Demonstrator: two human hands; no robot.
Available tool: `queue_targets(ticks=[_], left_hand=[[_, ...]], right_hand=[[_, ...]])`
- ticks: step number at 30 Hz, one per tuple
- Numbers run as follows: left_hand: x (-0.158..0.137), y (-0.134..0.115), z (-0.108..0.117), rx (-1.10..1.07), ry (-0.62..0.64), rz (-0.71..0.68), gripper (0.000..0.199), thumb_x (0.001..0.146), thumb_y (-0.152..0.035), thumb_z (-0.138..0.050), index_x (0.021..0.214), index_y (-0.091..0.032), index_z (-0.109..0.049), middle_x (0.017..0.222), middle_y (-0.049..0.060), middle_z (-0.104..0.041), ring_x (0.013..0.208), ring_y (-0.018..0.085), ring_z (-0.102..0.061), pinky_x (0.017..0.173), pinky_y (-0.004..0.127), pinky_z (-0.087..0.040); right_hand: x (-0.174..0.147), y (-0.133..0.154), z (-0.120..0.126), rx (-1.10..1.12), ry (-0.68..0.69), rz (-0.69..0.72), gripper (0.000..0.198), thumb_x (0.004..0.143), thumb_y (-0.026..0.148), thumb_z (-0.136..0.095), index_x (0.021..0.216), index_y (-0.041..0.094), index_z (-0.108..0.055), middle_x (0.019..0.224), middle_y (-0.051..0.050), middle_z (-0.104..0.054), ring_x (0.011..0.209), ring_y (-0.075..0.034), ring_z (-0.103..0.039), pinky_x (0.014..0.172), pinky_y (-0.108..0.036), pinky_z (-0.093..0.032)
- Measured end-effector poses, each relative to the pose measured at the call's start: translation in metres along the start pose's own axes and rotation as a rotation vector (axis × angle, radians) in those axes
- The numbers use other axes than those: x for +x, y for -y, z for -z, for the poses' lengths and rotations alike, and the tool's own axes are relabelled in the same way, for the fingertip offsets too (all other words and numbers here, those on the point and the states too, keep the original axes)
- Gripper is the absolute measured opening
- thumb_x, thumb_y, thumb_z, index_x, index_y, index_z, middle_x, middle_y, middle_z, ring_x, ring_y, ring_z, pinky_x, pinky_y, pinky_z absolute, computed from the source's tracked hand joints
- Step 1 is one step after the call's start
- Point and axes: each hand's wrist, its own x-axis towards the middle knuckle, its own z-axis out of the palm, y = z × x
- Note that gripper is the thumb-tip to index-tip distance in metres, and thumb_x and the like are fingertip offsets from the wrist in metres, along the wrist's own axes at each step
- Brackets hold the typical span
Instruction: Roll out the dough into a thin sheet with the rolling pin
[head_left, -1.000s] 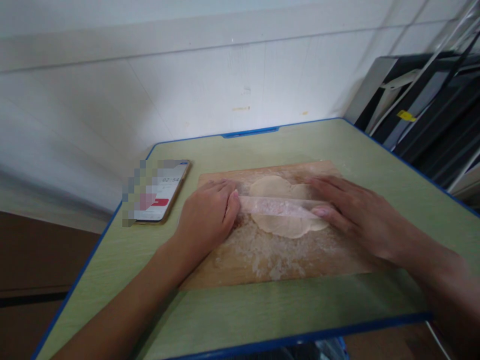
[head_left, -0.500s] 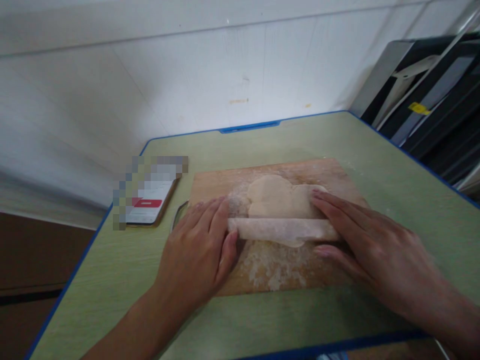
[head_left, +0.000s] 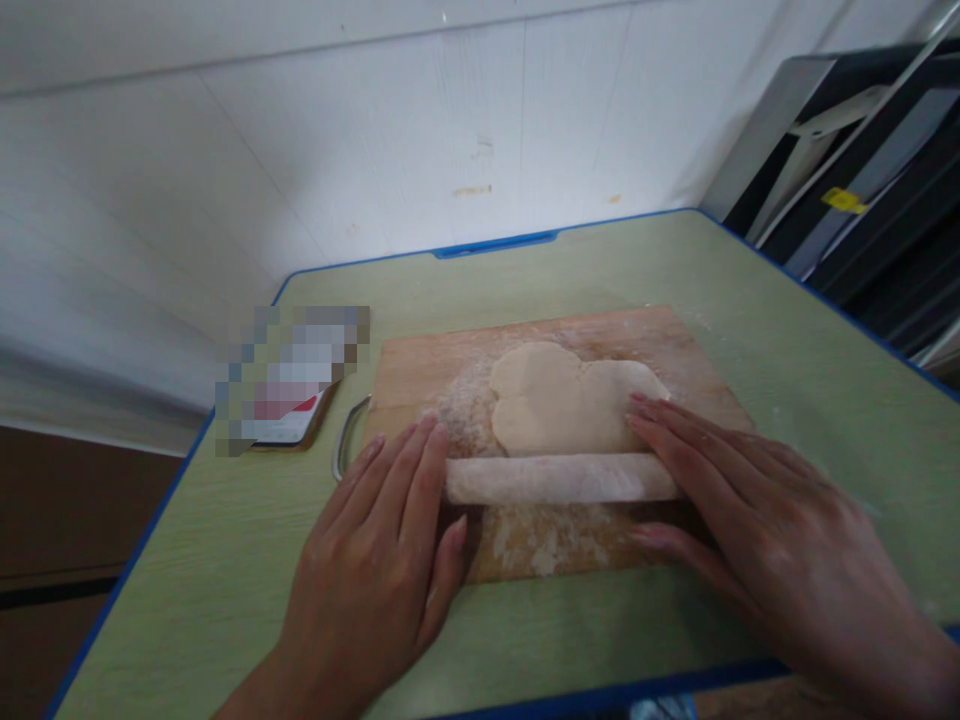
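A floured rolling pin [head_left: 562,479] lies crosswise on the wooden cutting board [head_left: 427,365], along the near edge of the flattened dough. The dough [head_left: 559,400] is pale, thin and lobed in outline. My left hand [head_left: 382,540] is over the pin's left end, fingers extended and thumb on the near side. Over the right end, my right hand [head_left: 739,500] holds the pin the same way, its fingertips close to the dough's right edge. Both ends of the pin are hidden under my hands. White flour [head_left: 547,540] is scattered on the board.
A partly blurred phone [head_left: 289,425] is left of the board on the green table [head_left: 217,560]. The board's metal handle [head_left: 343,440] sticks out at its left. A white wall [head_left: 412,130] stands behind, and dark panels [head_left: 862,180] lean at the right.
Both hands have drawn the rolling pin toward me, from over the dough's near part to its near edge. More of the dough shows now. The camera view has shifted slightly.
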Motion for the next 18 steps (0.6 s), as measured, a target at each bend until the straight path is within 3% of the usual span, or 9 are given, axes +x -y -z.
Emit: queue_targets(ticks=[9,18], left_hand=[[-0.016,-0.007,0.001,0.008,-0.013,-0.019,0.044,0.090,-0.022,-0.037,0.122,0.005,-0.048,0.122,0.025,-0.059,0.114,0.033,-0.055,0.094,0.046,-0.044],[-0.016,-0.012,0.000,0.039,-0.059,0.011,0.045,0.092,-0.028,-0.038,0.122,0.004,-0.048,0.120,0.025,-0.061,0.112,0.033,-0.059,0.091,0.047,-0.050]], right_hand=[[-0.005,0.005,0.002,0.019,0.001,0.029,0.049,0.094,0.042,-0.036,0.121,0.004,-0.052,0.123,-0.020,-0.060,0.107,-0.030,-0.061,0.080,-0.045,-0.053],[-0.009,0.007,0.000,0.018,-0.027,0.011,0.041,0.093,0.035,-0.043,0.121,0.007,-0.053,0.126,-0.019,-0.059,0.112,-0.030,-0.058,0.084,-0.044,-0.052]])
